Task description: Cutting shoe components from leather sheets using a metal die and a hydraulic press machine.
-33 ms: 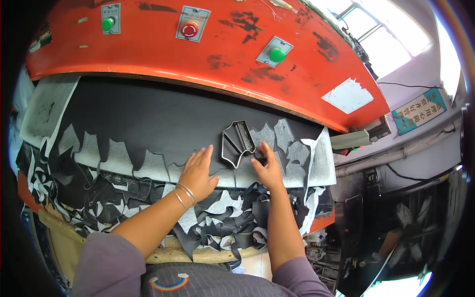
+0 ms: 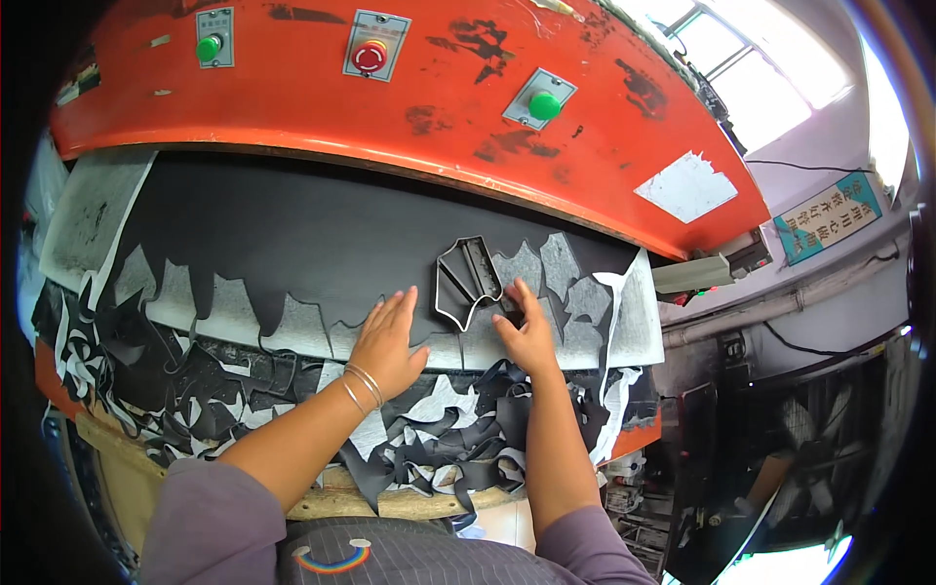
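A metal cutting die (image 2: 446, 295) with a zigzag outline and inner bars rests on a dark sheet of material (image 2: 283, 219). To its left, my left hand (image 2: 386, 343) is over the sheet's near edge, fingers stretched out and holding nothing. Close by the die's right side is my right hand (image 2: 527, 336), its thumb and fingers apart. Whether its fingertips touch the die, I cannot tell. Jagged cut-outs run along the near edge of the sheet, showing a pale, worn board (image 2: 224, 322) underneath.
Above the sheet spans an orange machine beam (image 2: 292, 97) with two green buttons (image 2: 544, 105) and a red button (image 2: 370, 57). Tangled dark and white offcuts (image 2: 439, 429) lie along the near side. A pale strip (image 2: 609, 331) hangs at the board's right end.
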A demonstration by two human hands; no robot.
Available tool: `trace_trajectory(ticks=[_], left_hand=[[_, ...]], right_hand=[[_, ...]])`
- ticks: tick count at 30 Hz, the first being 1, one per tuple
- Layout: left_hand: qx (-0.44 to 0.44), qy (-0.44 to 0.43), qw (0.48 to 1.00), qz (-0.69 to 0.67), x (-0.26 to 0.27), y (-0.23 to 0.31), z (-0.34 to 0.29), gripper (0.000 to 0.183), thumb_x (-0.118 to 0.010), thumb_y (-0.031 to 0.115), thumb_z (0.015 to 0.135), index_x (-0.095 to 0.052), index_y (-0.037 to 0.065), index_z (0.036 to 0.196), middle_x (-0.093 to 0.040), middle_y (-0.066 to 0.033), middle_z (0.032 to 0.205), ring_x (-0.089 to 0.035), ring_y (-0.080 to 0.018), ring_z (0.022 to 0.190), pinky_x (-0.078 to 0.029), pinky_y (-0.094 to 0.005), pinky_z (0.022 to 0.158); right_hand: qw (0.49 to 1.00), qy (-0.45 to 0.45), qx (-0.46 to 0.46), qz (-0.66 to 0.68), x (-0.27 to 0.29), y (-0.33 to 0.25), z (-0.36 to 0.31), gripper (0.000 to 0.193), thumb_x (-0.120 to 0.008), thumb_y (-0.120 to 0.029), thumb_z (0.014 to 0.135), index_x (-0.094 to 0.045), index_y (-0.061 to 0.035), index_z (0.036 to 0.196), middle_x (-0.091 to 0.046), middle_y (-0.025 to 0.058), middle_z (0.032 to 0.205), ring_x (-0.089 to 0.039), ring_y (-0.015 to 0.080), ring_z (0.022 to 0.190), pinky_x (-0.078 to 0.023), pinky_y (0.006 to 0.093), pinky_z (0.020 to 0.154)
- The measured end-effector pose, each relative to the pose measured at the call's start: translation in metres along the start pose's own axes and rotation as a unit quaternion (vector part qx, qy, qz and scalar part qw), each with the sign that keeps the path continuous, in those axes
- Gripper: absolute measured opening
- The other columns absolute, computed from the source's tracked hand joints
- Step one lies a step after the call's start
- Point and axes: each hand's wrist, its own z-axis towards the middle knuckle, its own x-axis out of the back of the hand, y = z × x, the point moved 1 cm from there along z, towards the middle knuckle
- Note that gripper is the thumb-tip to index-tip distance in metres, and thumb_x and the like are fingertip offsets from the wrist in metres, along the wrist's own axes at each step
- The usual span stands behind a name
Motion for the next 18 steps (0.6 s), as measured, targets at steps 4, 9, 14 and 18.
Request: trace_trajectory(ticks=[4, 9, 14, 18], left_hand=[[-0.003, 0.019, 0.997, -0.08, 0.0, 0.0, -0.001, 0.081, -0.068, 0.013, 0.076, -0.025, -0.005, 0.142, -0.054, -0.0201, 0.129, -0.047, -0.0349, 0.125, -0.023, -0.0457, 0.113], [-0.011, 0.012, 0.998, -0.053, 0.001, 0.0, -0.006, 0.082, -0.068, 0.013, 0.076, -0.024, -0.006, 0.142, -0.054, -0.0203, 0.129, -0.047, -0.0325, 0.125, -0.026, -0.0452, 0.112], [0.018, 0.029, 0.999, 0.017, -0.012, 0.018, 0.009, 0.091, -0.072, 0.022, 0.074, -0.021, -0.006, 0.144, -0.05, -0.0216, 0.133, -0.044, -0.0326, 0.128, -0.022, -0.047, 0.113], [0.059, 0.019, 0.996, 0.069, -0.025, 0.029, 0.026, 0.102, -0.077, 0.034, 0.07, -0.02, -0.007, 0.144, -0.043, -0.023, 0.14, -0.04, -0.0322, 0.132, -0.017, -0.0495, 0.113]], right_hand=[[1.0, -0.01, 0.008, -0.025, -0.002, 0.002, 0.006, 0.073, -0.07, -0.015, 0.075, -0.039, -0.0045, 0.14, -0.058, 0.0164, 0.126, -0.053, 0.0322, 0.118, -0.035, 0.0413, 0.102], [0.998, -0.012, 0.041, -0.051, -0.009, -0.003, 0.008, 0.071, -0.068, -0.016, 0.077, -0.039, -0.0092, 0.142, -0.059, 0.0093, 0.125, -0.05, 0.0261, 0.119, -0.028, 0.0401, 0.104], [0.996, 0.008, 0.041, -0.082, -0.013, -0.004, 0.006, 0.071, -0.068, -0.015, 0.077, -0.04, -0.0072, 0.141, -0.06, 0.0087, 0.124, -0.05, 0.0266, 0.119, -0.029, 0.0409, 0.103], [0.998, 0.026, 0.037, -0.045, -0.015, -0.003, 0.005, 0.07, -0.068, -0.015, 0.077, -0.04, -0.0028, 0.14, -0.062, 0.0097, 0.12, -0.049, 0.027, 0.12, -0.029, 0.0413, 0.103]])
